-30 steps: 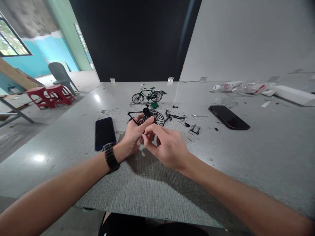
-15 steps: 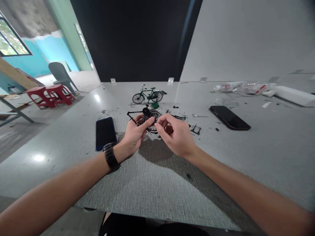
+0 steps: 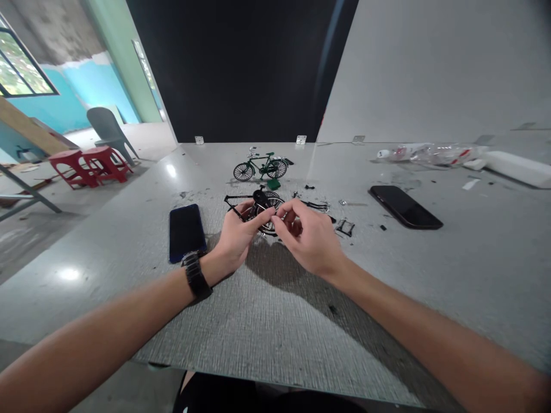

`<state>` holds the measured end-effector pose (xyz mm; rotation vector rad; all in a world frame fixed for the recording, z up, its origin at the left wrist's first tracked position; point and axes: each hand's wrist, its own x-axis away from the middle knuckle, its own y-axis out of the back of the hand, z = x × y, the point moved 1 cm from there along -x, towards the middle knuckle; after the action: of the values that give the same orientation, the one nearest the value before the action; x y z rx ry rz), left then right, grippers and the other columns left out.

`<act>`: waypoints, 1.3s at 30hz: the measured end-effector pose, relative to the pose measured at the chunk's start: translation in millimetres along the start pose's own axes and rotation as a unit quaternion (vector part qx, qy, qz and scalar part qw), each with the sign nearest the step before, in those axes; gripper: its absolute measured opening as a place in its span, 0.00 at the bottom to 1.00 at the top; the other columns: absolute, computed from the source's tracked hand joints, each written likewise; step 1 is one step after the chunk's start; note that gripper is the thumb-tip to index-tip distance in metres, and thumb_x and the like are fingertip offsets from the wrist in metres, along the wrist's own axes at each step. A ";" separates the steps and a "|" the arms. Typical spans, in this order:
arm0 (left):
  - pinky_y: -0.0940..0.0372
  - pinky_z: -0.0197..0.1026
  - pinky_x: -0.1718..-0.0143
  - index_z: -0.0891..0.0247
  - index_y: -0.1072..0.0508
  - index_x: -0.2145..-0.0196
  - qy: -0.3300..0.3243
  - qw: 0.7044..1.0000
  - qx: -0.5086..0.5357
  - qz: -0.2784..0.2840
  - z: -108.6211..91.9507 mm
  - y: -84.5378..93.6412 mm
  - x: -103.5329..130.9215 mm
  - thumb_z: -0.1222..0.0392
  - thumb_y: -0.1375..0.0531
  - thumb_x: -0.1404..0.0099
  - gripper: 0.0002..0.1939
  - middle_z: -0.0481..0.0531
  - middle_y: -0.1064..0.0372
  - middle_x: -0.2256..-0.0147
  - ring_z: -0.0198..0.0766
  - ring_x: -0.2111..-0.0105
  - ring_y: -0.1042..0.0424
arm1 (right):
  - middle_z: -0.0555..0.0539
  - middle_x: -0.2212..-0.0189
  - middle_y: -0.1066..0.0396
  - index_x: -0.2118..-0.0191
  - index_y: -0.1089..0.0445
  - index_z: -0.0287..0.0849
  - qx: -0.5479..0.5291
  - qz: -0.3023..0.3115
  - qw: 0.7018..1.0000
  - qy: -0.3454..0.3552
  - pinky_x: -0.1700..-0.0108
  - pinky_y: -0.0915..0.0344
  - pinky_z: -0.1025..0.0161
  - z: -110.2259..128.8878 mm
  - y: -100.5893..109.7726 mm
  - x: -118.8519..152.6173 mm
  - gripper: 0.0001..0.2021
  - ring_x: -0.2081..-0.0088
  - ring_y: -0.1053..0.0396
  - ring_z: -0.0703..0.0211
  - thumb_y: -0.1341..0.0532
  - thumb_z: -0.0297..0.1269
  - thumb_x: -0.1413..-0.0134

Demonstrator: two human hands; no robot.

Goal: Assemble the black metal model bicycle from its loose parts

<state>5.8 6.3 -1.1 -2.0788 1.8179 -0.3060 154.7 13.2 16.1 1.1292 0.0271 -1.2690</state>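
The left hand [image 3: 236, 232] has its fingers clamped on a black model bicycle frame with a wheel [image 3: 260, 198], the thumb laid along the near side and the other fingers curled behind; the bare end of the frame juts out beyond those fingers to the left, while the wheel lies under and past the thumb tip. The right hand [image 3: 307, 235] has its thumb and forefinger tips drawn close together at the wheel, right beside the left thumb tip; whether a small part sits between them I cannot tell; its other fingers are bent in toward the palm.

Straight beyond the fingers of both hands stands a green model bicycle [image 3: 262, 166], with a small green piece [image 3: 274, 184] lying between it and the held frame; just past the right fingers lie thin black parts [image 3: 316, 205], partly hidden by that hand; to the right of its knuckles rests a black bracket-like piece [image 3: 345, 227]. A blue-edged phone [image 3: 187, 232] lies left of the left fingers, near the black watch [image 3: 198, 275] on that wrist; a black phone [image 3: 407, 206] lies well to the right of the right fingers; clear plastic wrapping [image 3: 439, 154] lies farther beyond it.
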 end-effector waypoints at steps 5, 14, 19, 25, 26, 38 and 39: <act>0.36 0.33 0.67 0.64 0.30 0.64 0.004 1.000 0.025 0.010 2.7 2.4 -2.5 0.60 0.27 0.48 0.17 0.47 0.29 0.66 0.31 0.67 0.29 | 0.55 0.78 0.35 0.61 0.35 0.43 -0.009 -0.012 1.000 -0.006 0.73 0.43 0.65 -1.9 0.2 -0.2 0.07 0.78 0.37 0.66 0.41 0.41 0.37; 0.38 0.32 0.69 0.64 0.29 0.63 0.015 0.999 0.033 -0.003 2.2 7.1 -6.3 0.59 0.26 0.50 0.20 0.47 0.29 0.67 0.31 0.68 0.29 | 0.55 0.76 0.40 0.58 0.34 0.43 -0.053 -0.031 0.998 0.017 0.73 0.43 0.64 -9.2 3.6 -4.8 0.08 0.79 0.41 0.66 0.42 0.42 0.35; 0.37 0.33 0.69 0.64 0.27 0.64 0.010 1.000 0.017 -0.011 2.4 10.4 -9.7 0.58 0.27 0.49 0.18 0.49 0.28 0.65 0.31 0.67 0.29 | 0.49 0.68 0.34 0.57 0.31 0.43 0.055 0.027 0.987 0.146 0.71 0.42 0.65 -17.2 10.1 -8.3 0.07 0.74 0.39 0.65 0.42 0.39 0.34; 0.36 0.34 0.68 0.65 0.26 0.65 0.009 1.000 0.017 -0.007 0.7 8.9 -8.7 0.60 0.26 0.50 0.17 0.50 0.27 0.66 0.33 0.67 0.28 | 0.47 0.61 0.32 0.58 0.28 0.44 0.152 0.096 0.970 0.164 0.76 0.49 0.65 -21.5 14.3 -10.9 0.11 0.75 0.39 0.66 0.45 0.42 0.32; 0.36 0.34 0.69 0.65 0.26 0.65 0.011 1.000 0.018 -0.010 0.5 8.4 -8.3 0.61 0.26 0.50 0.17 0.49 0.28 0.66 0.32 0.68 0.29 | 0.47 0.61 0.32 0.59 0.28 0.44 0.164 0.104 0.967 0.164 0.76 0.51 0.65 -21.4 14.6 -10.9 0.12 0.75 0.40 0.66 0.46 0.42 0.31; 0.42 0.30 0.78 0.65 0.27 0.63 0.005 0.998 -0.062 -0.014 -0.1 7.0 -8.0 0.57 0.27 0.48 0.18 0.49 0.29 0.67 0.27 0.75 0.33 | 0.45 0.58 0.31 0.55 0.32 0.42 0.324 0.128 0.916 0.198 0.82 0.61 0.64 -13.4 15.8 -6.6 0.12 0.82 0.61 0.68 0.50 0.26 0.36; 0.44 0.30 0.81 0.65 0.28 0.62 0.004 0.997 -0.079 -0.019 -0.8 7.3 -7.8 0.57 0.27 0.47 0.19 0.48 0.29 0.67 0.25 0.78 0.37 | 0.45 0.59 0.30 0.55 0.32 0.41 0.331 0.127 0.913 0.202 0.82 0.61 0.64 -11.1 16.6 -6.7 0.13 0.82 0.62 0.68 0.51 0.25 0.37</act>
<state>-2.3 13.1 -2.7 -2.2224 1.8645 -0.1862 170.8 23.3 25.1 1.9024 -0.2533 -0.7998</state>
